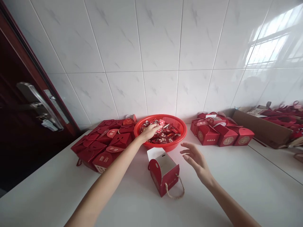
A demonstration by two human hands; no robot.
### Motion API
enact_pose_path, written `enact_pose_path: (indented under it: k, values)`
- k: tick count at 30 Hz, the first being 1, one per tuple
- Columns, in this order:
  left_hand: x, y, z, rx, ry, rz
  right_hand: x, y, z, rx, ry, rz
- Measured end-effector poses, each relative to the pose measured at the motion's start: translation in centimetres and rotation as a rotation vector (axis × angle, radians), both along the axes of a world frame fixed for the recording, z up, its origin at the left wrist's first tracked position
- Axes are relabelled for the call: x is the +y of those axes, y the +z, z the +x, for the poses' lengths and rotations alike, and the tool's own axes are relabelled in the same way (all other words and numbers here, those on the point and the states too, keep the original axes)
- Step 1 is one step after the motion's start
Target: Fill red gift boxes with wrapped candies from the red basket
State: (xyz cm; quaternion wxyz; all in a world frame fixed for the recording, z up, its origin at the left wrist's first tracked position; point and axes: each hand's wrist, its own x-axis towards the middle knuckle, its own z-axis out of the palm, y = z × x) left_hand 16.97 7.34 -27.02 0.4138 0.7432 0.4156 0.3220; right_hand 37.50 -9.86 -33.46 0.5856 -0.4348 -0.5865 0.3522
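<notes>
My left hand (pixel 151 131) is over a red plastic basket (pixel 182 129) filled with small wrapped candies (pixel 167 135). A red and white packet (pixel 161 123) is pinched at its fingertips. Below the basket stands a red gift box (pixel 165 175), its top open, its inside pale and a rope handle hanging at its front right. To the right of that box, my right hand (pixel 194 156) hovers with fingers apart, holding nothing.
Closed red boxes (pixel 110 135) are packed together at the left, and more red boxes (pixel 221 134) sit at the right. A cardboard carton (pixel 265 127) with red items is at the far right. A tiled wall backs the white table (pixel 132 205); a dark door (pixel 21 132) is at left.
</notes>
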Motion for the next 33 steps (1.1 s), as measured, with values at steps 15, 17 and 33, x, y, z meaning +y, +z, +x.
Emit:
enact_pose_path:
  k: [15,17,33]
  values:
    - [-4.8,1.7,4.3,0.202,-0.377,0.344,0.2,0.0,-1.0,0.32,-0.032,-0.098]
    - [-2.4,1.4,4.1,0.211,-0.075,0.463,0.3,0.1,-0.8,0.384,-0.05,-0.127]
    - [4.2,-1.4,1.7,-0.081,0.153,0.197,0.2,0.2,-0.9,0.494,0.032,-0.298]
